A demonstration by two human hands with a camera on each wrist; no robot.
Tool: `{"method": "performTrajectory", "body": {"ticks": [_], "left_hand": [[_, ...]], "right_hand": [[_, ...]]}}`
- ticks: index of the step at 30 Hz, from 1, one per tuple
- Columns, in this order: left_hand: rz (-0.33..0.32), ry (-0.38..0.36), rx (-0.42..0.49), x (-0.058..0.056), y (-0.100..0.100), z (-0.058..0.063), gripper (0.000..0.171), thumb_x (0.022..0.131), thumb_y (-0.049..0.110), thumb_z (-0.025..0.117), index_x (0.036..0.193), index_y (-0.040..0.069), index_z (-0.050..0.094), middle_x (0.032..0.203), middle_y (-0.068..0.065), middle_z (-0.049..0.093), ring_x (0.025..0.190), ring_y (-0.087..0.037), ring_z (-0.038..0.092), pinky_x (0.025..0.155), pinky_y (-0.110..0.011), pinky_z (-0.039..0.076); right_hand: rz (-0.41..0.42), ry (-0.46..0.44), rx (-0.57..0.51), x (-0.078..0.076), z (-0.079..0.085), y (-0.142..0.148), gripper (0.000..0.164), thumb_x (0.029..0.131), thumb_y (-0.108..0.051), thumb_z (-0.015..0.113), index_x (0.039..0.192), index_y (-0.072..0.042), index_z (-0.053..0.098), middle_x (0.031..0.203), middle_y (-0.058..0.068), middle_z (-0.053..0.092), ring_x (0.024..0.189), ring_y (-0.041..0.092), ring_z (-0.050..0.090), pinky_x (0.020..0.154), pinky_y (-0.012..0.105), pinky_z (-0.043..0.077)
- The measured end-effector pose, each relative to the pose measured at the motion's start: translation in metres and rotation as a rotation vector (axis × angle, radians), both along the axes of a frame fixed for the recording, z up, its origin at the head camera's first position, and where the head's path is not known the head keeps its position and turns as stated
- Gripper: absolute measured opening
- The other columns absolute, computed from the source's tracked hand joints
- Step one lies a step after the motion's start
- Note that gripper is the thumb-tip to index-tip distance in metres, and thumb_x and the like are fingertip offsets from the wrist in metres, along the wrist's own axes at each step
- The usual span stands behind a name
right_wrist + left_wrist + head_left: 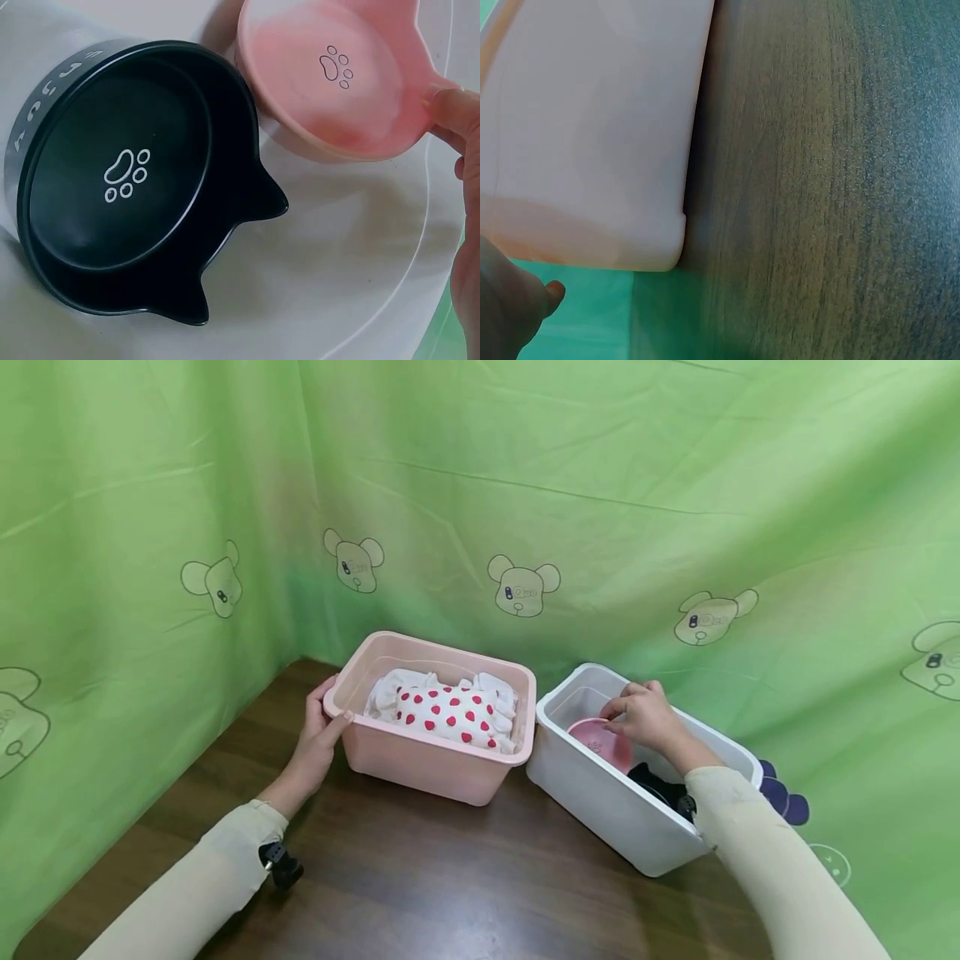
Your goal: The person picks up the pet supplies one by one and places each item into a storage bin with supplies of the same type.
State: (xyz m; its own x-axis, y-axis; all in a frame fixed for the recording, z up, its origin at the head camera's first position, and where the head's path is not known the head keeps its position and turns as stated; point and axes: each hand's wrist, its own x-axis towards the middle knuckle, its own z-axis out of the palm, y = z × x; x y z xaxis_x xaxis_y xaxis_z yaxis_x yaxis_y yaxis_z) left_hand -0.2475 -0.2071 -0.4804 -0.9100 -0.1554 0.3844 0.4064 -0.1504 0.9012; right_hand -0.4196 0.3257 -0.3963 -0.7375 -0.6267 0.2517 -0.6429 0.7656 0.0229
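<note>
In the head view my left hand [318,735] grips the left end rim of a pink bin [427,772], thumb over the edge. Inside that bin lies white frilled cloth with red strawberry-like spots [450,710]. My right hand [645,718] reaches into a white bin [600,806] and pinches the edge of a pink pet bowl [337,75] with a paw print. Beside it in the right wrist view sits a black cat-eared pet bowl [127,172], also paw-marked. The left wrist view shows the pink bin's outer wall [592,127] and part of the left hand [514,300].
Both bins stand on a dark wooden table [420,877], their near corners close together. A green curtain [450,468] with bear-face prints hangs behind and at the left. Something dark purple [783,797] shows beyond the white bin's right end.
</note>
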Motion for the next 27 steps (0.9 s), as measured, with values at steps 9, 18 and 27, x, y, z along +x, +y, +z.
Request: {"method": "performTrajectory", "body": {"ticks": [9,18,27], "left_hand": [[0.004,-0.002,0.011,0.0027,-0.0014,-0.0008,0.065,0.103,-0.003,0.047,0.158,0.004,0.015,0.164,-0.015,0.022,0.149,-0.032,0.024,0.109,-0.013,0.03],[0.01,-0.013,0.024,0.0027,-0.0018,-0.0027,0.064,0.104,-0.002,0.047,0.159,0.004,0.015,0.165,-0.015,0.022,0.149,-0.03,0.025,0.109,-0.013,0.03],[0.0,-0.004,0.016,0.0013,-0.0025,0.0,0.065,0.103,-0.001,0.048,0.159,0.005,0.015,0.164,-0.014,0.023,0.149,-0.03,0.025,0.109,-0.014,0.03]], "right_hand": [[0.008,0.008,-0.015,0.0002,-0.0024,-0.0011,0.014,0.076,-0.023,0.09,0.084,-0.027,0.08,0.078,-0.016,0.073,0.081,0.014,0.048,0.082,0.043,0.025],[-0.006,0.014,0.0,-0.0025,-0.0032,-0.0011,0.013,0.077,-0.021,0.09,0.085,-0.025,0.081,0.076,-0.016,0.072,0.081,0.015,0.05,0.082,0.044,0.025],[-0.031,-0.026,-0.003,-0.0008,0.0047,0.0047,0.03,0.083,-0.019,0.082,0.113,-0.017,0.077,0.098,-0.004,0.078,0.092,0.019,0.052,0.085,0.045,0.028]]}}
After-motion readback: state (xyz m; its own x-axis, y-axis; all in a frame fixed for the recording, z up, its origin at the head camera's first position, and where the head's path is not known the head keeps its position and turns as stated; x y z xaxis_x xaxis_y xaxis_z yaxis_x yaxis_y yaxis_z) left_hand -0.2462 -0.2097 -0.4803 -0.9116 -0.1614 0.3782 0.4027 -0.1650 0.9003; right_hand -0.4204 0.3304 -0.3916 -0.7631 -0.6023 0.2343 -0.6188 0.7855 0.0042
